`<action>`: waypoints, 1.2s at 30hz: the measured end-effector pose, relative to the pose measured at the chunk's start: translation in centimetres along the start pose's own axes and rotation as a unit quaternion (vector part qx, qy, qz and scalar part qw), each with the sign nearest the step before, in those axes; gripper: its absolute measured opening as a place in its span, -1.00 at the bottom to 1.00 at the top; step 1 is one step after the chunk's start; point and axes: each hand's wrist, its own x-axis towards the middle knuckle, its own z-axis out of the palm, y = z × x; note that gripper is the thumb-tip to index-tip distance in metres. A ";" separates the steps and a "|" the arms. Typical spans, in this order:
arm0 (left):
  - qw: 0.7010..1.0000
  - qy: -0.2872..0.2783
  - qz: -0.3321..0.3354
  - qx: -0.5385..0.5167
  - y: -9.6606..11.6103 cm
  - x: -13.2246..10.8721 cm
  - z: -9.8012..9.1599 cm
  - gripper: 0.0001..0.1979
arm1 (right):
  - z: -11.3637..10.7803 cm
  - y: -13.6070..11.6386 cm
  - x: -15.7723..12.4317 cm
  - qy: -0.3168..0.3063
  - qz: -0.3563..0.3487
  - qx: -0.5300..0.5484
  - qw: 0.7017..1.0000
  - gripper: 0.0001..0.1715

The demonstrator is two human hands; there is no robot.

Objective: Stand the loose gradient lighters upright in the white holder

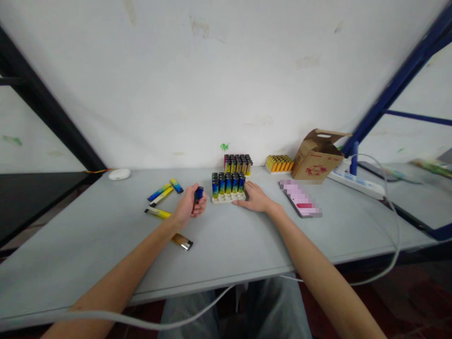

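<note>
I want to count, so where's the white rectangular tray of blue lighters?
In the head view, the white rectangular tray of blue lighters sits midway along the grey table, in front of other dark-topped lighters, right hand at its right end.

Muted, even light, with a wide-angle stretch toward the edges.
We see diffuse light greying the white wall (212,84), faint soft shadows on the table (229,249), and a dim floor (416,301) at lower right. The black post (52,109) and blue post (399,84) slant outward; the lighters (229,186) at centre look slightly soft; coarse pixel blocks cover the phone screen (298,195).
</note>
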 end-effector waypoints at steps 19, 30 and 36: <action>0.998 0.027 0.050 0.037 -0.4 0.0 0.3 -0.53 | -0.1 -0.2 0.0 -0.014 0.004 -0.033 0.999 -0.25; 0.997 0.034 0.061 0.013 0.0 -0.2 0.3 -0.54 | -0.1 -0.3 -0.1 -0.002 -0.007 -0.052 0.999 -0.27; 0.998 0.041 0.037 -0.020 0.3 -0.2 0.2 -0.52 | -0.2 -0.3 -0.1 0.003 -0.010 -0.055 0.998 -0.29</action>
